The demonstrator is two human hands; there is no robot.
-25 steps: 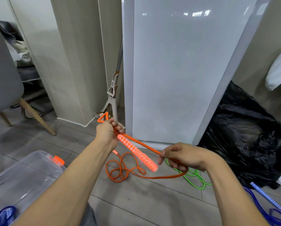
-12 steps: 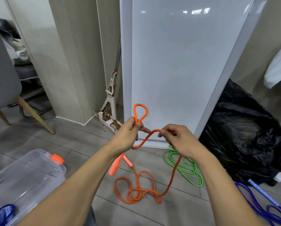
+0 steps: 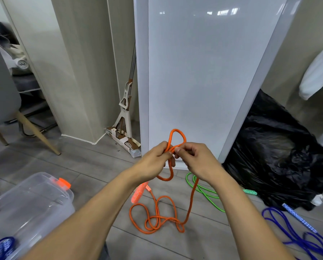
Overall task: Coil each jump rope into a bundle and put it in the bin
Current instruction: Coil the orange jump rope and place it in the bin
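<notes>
Orange jump rope (image 3: 177,136): the right hand (image 3: 196,160) has just met the left hand (image 3: 155,162), both pinching a fresh loop (it pokes up above the grip). Most of the cord lies below on the floor (image 3: 82,166), so coiling's barely begun.

Grey plank floor (image 3: 93,166), clear bin (image 3: 35,199) at left; orange rope (image 3: 157,220) coils, green rope (image 3: 207,196), blue rope (image 3: 288,228), black bag (image 3: 269,156)
</notes>
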